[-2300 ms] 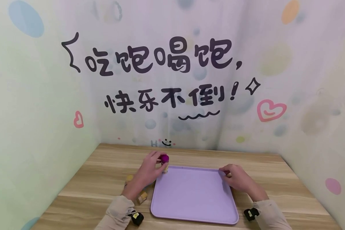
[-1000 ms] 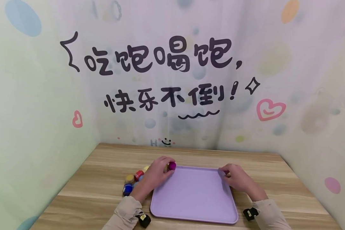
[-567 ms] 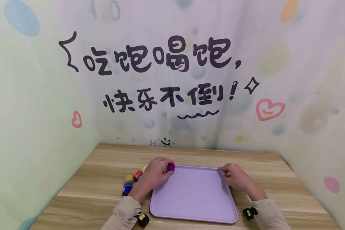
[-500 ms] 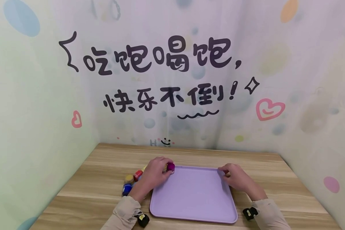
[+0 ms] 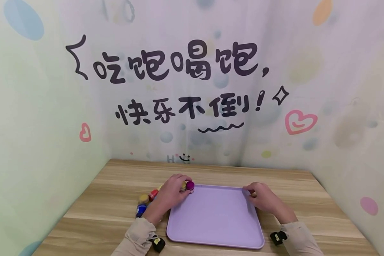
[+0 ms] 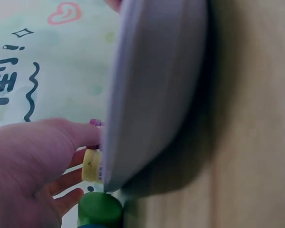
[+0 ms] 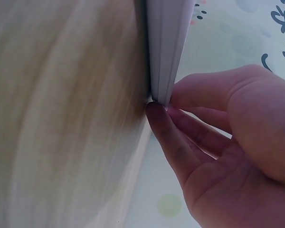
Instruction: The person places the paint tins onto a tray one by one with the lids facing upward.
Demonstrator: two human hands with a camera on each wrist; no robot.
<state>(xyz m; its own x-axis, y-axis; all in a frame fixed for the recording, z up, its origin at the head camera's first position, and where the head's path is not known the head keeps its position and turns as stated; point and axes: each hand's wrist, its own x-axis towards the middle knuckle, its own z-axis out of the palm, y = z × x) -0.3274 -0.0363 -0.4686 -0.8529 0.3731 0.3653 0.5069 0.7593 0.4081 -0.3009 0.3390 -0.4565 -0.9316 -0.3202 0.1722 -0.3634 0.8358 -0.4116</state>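
Observation:
My left hand (image 5: 171,192) holds a small jar with a purple lid (image 5: 190,185) between thumb and fingers, at the far left corner of a lilac tray (image 5: 214,220). Right against that jar, a yellow-lidded jar (image 5: 183,185) shows partly behind the fingers. In the left wrist view the tray's side (image 6: 152,95) hides most of the purple-lidded jar (image 6: 96,122); the yellow lid (image 6: 90,166) lies by the fingers and a green lid (image 6: 99,209) sits below. At the far right corner my right hand (image 5: 264,197) pinches the tray rim (image 7: 167,71) between thumb and fingers.
Left of the tray several small jars stand close together, among them a red one (image 5: 153,194), an amber-lidded one (image 5: 143,199) and a blue one (image 5: 141,210). My left forearm covers part of this group. A printed curtain (image 5: 211,149) hangs behind the wooden table (image 5: 92,209).
My left hand has moved right with the purple-lidded jar, from just left of the tray to its far left corner, uncovering jars behind the forearm. The right hand has stayed on the rim.

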